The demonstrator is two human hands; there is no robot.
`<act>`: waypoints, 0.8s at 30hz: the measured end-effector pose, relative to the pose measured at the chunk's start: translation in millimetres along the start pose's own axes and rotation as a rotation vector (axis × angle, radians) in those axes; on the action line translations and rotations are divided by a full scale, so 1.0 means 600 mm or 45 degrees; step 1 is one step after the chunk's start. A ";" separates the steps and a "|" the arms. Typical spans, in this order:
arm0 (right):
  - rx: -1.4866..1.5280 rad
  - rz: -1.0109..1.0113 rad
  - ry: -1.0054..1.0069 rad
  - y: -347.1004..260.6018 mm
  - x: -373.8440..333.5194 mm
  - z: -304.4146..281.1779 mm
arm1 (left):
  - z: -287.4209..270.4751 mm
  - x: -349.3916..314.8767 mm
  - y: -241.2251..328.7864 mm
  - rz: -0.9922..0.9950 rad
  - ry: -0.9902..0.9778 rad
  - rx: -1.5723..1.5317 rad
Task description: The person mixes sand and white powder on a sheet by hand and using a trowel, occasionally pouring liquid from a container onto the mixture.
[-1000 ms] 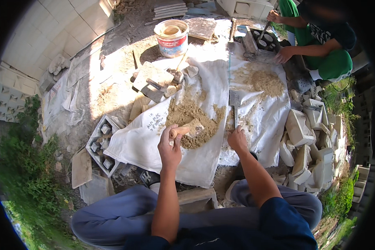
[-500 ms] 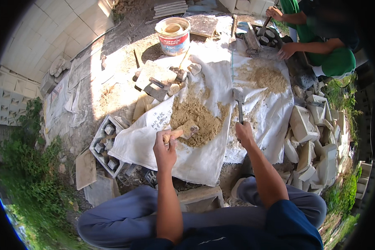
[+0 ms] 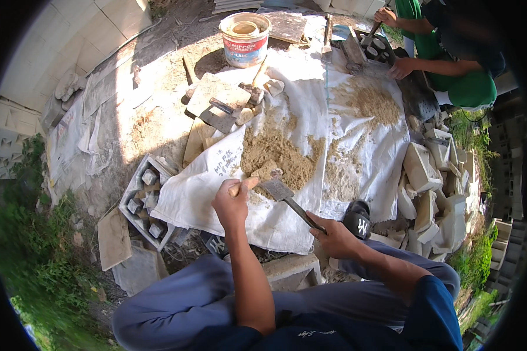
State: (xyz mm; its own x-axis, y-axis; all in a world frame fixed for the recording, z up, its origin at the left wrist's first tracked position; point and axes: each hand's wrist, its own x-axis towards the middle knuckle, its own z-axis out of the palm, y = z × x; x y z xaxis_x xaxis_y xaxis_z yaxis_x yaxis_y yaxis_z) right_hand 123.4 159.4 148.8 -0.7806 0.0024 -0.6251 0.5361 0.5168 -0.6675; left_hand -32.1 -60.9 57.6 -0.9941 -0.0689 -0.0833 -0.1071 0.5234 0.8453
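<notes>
My left hand (image 3: 231, 205) is closed round the wooden handle (image 3: 245, 186) of a trowel, whose blade lies at the near edge of a heap of damp sandy mix (image 3: 284, 155) and carries some of it. In my right hand (image 3: 338, 237) is a flat metal scraper (image 3: 277, 189) with a long dark handle; its squarish blade reaches in close beside the trowel blade. Whether the two blades touch, I cannot tell. The heap rests on a white woven sheet (image 3: 184, 199) in front of my crossed legs.
A paint bucket (image 3: 245, 50) stands at the back. Left of the sheet sits a mold (image 3: 136, 205) with grey blocks. Broken pale block pieces (image 3: 423, 169) pile up at right. A co-worker's hand (image 3: 401, 68) rests by another mold (image 3: 377, 50), far right. A flat trowel (image 3: 221, 111) lies beyond.
My right hand has come down and inward, bringing the scraper from the heap's right side to beside the trowel blade. My left hand keeps its hold on the trowel.
</notes>
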 end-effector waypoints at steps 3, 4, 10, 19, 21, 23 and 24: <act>-0.001 0.067 -0.024 -0.003 0.008 0.021 | -0.005 -0.010 0.038 -0.473 -0.164 -0.143; -0.022 0.089 -0.021 -0.008 0.011 0.029 | -0.004 -0.011 0.017 -0.325 -0.109 -0.009; -0.043 0.046 0.047 -0.015 0.023 0.073 | -0.004 -0.002 -0.039 -0.128 -0.051 0.229; -0.027 0.169 0.068 -0.030 0.023 0.081 | 0.001 0.001 -0.019 -0.135 -0.047 0.261; -0.067 0.138 0.084 -0.030 0.029 0.083 | 0.002 0.002 -0.025 -0.120 -0.051 0.267; -0.075 0.125 0.105 -0.024 0.034 0.091 | 0.002 0.003 -0.038 -0.124 -0.080 0.308; -0.079 0.113 0.117 -0.020 0.036 0.098 | 0.003 0.003 -0.046 -0.123 -0.075 0.302</act>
State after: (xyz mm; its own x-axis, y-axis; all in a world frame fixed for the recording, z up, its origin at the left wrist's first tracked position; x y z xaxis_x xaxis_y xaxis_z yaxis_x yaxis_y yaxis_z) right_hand 119.2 102.9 119.4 -0.7584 0.1277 -0.6391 0.5860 0.5627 -0.5830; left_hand -30.8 -74.1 33.1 -0.9775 -0.0826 -0.1940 -0.1953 0.7015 0.6854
